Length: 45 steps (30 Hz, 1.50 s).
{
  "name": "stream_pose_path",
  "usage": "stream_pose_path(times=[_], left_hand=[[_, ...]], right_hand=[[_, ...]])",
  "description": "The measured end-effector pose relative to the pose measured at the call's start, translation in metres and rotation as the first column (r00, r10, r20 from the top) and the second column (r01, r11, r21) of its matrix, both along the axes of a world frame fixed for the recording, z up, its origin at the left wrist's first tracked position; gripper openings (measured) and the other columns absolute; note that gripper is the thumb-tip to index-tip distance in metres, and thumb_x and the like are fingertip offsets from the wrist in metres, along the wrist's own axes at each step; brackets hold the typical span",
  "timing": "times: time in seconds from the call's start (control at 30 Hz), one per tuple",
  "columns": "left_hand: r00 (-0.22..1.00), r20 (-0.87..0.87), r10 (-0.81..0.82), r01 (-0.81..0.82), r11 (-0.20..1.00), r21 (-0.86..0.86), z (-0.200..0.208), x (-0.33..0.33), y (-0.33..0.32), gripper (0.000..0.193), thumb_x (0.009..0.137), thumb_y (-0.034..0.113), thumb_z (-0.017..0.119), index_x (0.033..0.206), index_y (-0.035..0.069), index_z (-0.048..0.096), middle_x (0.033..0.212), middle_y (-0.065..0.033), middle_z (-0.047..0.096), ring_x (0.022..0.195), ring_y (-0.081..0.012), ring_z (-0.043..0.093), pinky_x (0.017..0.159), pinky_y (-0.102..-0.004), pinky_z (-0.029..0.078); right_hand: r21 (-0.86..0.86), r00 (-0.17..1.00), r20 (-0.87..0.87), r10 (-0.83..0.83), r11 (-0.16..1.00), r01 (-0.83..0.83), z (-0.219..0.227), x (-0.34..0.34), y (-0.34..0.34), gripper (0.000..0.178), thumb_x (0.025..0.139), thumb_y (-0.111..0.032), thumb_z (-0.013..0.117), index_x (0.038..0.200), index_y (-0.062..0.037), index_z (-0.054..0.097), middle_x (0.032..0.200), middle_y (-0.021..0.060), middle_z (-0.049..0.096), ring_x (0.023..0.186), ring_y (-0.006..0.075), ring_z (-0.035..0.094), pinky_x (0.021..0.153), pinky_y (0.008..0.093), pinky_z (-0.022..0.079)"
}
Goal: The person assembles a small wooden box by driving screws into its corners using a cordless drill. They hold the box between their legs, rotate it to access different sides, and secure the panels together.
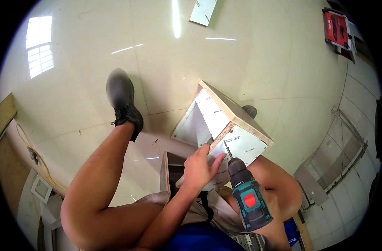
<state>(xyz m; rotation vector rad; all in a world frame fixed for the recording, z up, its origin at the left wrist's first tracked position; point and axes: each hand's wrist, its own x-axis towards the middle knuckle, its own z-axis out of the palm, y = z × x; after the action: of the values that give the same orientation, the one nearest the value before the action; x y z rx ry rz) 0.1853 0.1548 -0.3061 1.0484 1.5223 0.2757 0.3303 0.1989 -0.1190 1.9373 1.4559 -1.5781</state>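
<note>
On panel edge (224, 134): left hand (199, 167) fingers flat; drill (247, 196) beside.

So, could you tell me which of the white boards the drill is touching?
The upright board under the left hand: the drill tip meets its raw edge. The small board lies far off on the floor.

A glossy cream tiled floor (249, 58) is carrying the work. A white panel offcut (203, 11), a red tool case (337, 28) and a black shoe (123, 102) are resting on it.
</note>
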Motion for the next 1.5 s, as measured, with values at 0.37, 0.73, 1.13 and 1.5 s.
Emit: stream_pose_path(times=[0.37,0.73,1.13,1.5], left_hand=[[1.000,0.000,-0.018,0.018,1.000,-0.013,-0.003,-0.001,-0.002,0.042,0.083,0.037,0.079,0.095,0.002,0.058,0.076,-0.0223,0.064,0.071,-0.0451,0.062,0.060,-0.0479,0.049],[1.000,0.012,0.010,-0.011,0.999,0.032,-0.003,-0.003,-0.003,0.042,0.084,0.038,0.078,0.094,0.002,0.058,0.074,-0.0228,0.063,0.069,-0.0458,0.061,0.057,-0.0483,0.048],[1.000,0.004,-0.005,0.005,1.000,0.013,-0.006,-0.002,-0.005,0.040,0.084,0.034,0.077,0.093,0.002,0.055,0.073,-0.0235,0.062,0.069,-0.0466,0.060,0.057,-0.0492,0.047],[1.000,-0.013,-0.023,0.023,0.999,0.025,-0.006,0.000,-0.006,0.048,0.087,0.045,0.073,0.092,0.002,0.053,0.072,-0.0239,0.062,0.068,-0.0464,0.060,0.059,-0.0524,0.047]], right_hand=[[-0.062,0.994,0.017,-0.110,0.992,0.111,0.001,-0.002,0.001,0.064,0.069,-0.016,0.080,0.126,-0.0022,0.054,0.086,0.0175,0.069,0.071,0.0360,0.068,0.064,0.0392,0.054],[0.072,0.999,-0.020,0.042,0.997,-0.040,-0.008,0.003,0.008,0.054,0.069,-0.018,0.079,0.117,-0.0032,0.059,0.086,0.0167,0.067,0.072,0.0368,0.067,0.065,0.0392,0.054],[0.046,1.000,0.003,0.016,0.999,-0.016,-0.007,-0.004,0.023,0.055,0.069,-0.015,0.076,0.120,-0.0025,0.059,0.088,0.0178,0.068,0.076,0.0372,0.068,0.069,0.0408,0.055],[0.064,0.999,0.040,-0.003,0.998,0.000,-0.011,-0.003,0.006,0.052,0.072,-0.018,0.075,0.120,-0.0056,0.061,0.088,0.0181,0.068,0.077,0.0385,0.068,0.067,0.0421,0.054]])
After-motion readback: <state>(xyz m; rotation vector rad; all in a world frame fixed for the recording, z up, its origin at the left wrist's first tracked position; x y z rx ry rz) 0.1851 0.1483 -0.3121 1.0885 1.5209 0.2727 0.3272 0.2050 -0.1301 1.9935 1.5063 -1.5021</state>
